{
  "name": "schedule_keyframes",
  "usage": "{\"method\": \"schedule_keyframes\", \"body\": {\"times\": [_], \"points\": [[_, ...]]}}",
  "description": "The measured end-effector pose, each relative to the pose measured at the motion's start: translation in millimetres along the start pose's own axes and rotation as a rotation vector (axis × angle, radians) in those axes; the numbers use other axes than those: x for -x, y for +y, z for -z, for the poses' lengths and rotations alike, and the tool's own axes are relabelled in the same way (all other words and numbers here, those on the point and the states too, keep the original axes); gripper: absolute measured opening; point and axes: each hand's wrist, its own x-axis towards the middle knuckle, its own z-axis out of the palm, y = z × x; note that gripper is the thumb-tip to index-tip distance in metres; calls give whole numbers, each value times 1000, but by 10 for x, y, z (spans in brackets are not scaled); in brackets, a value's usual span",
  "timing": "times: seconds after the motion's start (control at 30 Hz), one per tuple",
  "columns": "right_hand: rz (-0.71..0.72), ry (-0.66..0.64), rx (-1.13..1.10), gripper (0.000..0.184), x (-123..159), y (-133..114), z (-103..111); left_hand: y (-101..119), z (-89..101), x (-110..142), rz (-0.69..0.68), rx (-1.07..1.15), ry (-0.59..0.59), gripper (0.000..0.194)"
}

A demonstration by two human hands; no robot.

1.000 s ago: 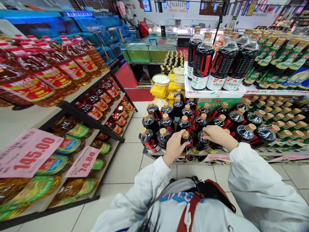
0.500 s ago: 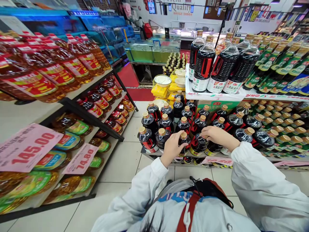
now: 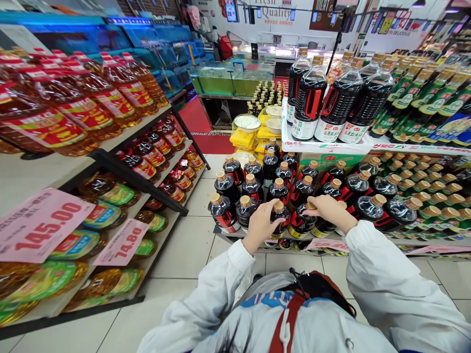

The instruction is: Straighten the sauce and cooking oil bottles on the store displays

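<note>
Dark soy sauce bottles with tan caps stand in rows on a low display in front of me. My left hand [image 3: 261,225] curves thumb and fingers around the neck and shoulder of a front-row bottle [image 3: 279,214]. Just to its right is another front-row bottle [image 3: 301,223] with a yellow-edged label. The fingers of my right hand [image 3: 327,210] are closed at the top of that bottle, covering part of its cap. Both bottles are upright on the shelf, close together among their neighbours.
Larger soy sauce bottles [image 3: 309,100] stand on a raised white ledge [image 3: 327,146] behind. Green-labelled bottles [image 3: 423,103] fill the right side. On the left, a rack [image 3: 128,169] holds cooking oil bottles [image 3: 121,88] and pink price signs [image 3: 46,223]. Fish tanks [image 3: 231,78] are farther back.
My right hand has shifted slightly left, its fingers closer around the bottle top. My left hand keeps its place at its bottle. The view has moved a little.
</note>
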Motion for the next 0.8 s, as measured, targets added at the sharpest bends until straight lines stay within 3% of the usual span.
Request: {"method": "schedule_keyframes", "body": {"times": [0.23, 0.47, 0.6, 0.7, 0.8], "points": [[88, -3, -32, 44, -28, 75, 35, 31, 87, -45, -22, -47, -68, 64], [47, 53, -87, 41, 18, 59, 14, 10, 340, -322, -322, 29, -284, 49], [-12, 58, -120, 48, 104, 17, 20, -52, 394, -466, -368, -30, -396, 38], [-65, 194, -105, 66, 197, -84, 70, -62, 403, -498, -384, -69, -404, 31], [-41, 380, -116, 58, 258, -271, 170, -1, 376, -480, -372, -155, -368, 27]]}}
